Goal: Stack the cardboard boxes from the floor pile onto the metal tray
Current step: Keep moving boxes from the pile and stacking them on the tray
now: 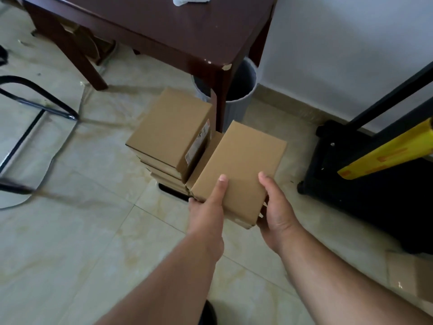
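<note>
a dark brown wooden table [164, 26] stands at the top, and one corner of it is chipped. something white [191, 0] lies on the table at the top edge, too cut off to tell what it is. a grey round bin [239, 99] sits on the floor behind the table leg, close to the white wall [351, 43]. on the left there is a black metal frame [35, 99] with thin bars, maybe part of a chair. on the right stands a big black thing [363, 184] with black bars going up from it. a yellow roll [386, 151] leans across it. the floor [70, 254] has pale shiny tiles with light brown marks.
</note>
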Demonstrator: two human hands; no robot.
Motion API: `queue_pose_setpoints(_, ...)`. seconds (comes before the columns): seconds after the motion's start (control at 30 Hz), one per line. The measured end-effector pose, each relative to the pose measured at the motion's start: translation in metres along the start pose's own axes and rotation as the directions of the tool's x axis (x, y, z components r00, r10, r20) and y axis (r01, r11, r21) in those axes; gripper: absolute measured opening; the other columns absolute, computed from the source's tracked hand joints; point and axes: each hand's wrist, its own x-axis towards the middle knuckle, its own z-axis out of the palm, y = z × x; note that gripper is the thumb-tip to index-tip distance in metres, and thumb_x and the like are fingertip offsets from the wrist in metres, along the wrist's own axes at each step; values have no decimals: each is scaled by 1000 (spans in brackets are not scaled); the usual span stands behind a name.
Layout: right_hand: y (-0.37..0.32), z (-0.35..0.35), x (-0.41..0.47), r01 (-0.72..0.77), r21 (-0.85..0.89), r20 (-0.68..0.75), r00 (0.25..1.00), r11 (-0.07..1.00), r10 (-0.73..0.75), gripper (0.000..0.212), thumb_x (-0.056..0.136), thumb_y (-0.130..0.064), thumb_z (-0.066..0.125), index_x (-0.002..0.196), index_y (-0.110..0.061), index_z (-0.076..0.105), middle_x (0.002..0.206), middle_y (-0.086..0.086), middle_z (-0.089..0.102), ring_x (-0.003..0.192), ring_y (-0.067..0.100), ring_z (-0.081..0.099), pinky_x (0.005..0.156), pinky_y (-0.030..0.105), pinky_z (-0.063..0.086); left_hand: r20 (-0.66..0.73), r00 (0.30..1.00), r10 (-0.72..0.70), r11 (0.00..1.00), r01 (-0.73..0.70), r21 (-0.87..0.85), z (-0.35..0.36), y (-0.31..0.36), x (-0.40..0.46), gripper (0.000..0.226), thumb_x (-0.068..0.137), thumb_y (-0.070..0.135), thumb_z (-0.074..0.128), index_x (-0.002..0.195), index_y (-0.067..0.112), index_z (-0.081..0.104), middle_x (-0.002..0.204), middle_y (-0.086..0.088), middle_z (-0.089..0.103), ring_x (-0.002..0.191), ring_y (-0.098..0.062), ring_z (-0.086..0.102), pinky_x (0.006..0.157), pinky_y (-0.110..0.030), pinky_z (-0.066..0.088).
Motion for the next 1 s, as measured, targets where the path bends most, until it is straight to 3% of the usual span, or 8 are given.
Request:
queue_pose_setpoints(0.07, 1, 8, 9, -12, -2, -5, 1000, 1000, 12, 42, 93, -55, 62, 125, -27, 68, 106, 3, 80, 105, 28, 72, 85, 45, 58, 2, 1000, -28, 1000, 28, 5, -1, 6, 8, 76, 68, 58, 87, 130, 29, 55, 121, 14, 69, 107, -4, 61, 77, -26, 44)
queue_pose_setpoints(0.13, 2, 16, 18, -17, -8, -7, 1000, 1000, 17, 45, 92, -56, 62, 125, -27, 68, 112, 7, 78, 109, 30, 70, 89, 45, 57, 5, 999, -45, 999, 45, 16, -2, 13, 16, 72, 69, 57, 87, 129, 30, 56, 121, 14, 70, 107, -5, 61, 71, -26, 42)
queue_pose_setpoints(0.37, 3, 28, 42, -39, -30, -27, 999, 999, 39, 44, 89, -58, 64, 120, -28, 72, 110, 5, 79, 105, 26, 71, 86, 42, 56, 36, 998, -59, 998, 59, -1, -6, 25, 40, 86, 65, 53, 91, 139, 27, 53, 122, 11, 71, 111, -8, 64, 73, -24, 46)
queue_pose_setpoints(0.5, 4, 29, 47, -42, -30, -32, 999, 999, 41, 35, 90, -52, 65, 114, -28, 73, 104, -1, 79, 102, 22, 70, 80, 39, 55, 31, 999, -40, 999, 39, 9, -7, 25, 47, 74, 73, 46, 89, 135, 27, 53, 118, 13, 69, 99, 0, 61, 68, -19, 42)
queue_pose_setpoints(0.67, 6, 33, 53, -51, -75, -35, 998, 996, 48, 31, 88, -52, 66, 112, -33, 73, 119, -1, 76, 118, 23, 68, 105, 52, 50, 63, 997, -50, 998, 47, 46, -11, 20, 52, 70, 77, 45, 86, 137, 33, 52, 121, 16, 67, 95, 6, 55, 66, -20, 38)
queue_pose_setpoints(1.0, 6, 34, 54, -65, -128, -20, 998, 990, 63, 32, 85, -52, 68, 111, -35, 73, 121, -2, 75, 118, 22, 67, 107, 56, 48, 91, 992, -90, 994, 85, 63, -20, 15, 57, 73, 67, 49, 89, 130, 34, 56, 122, 14, 71, 114, -8, 64, 78, -27, 46)
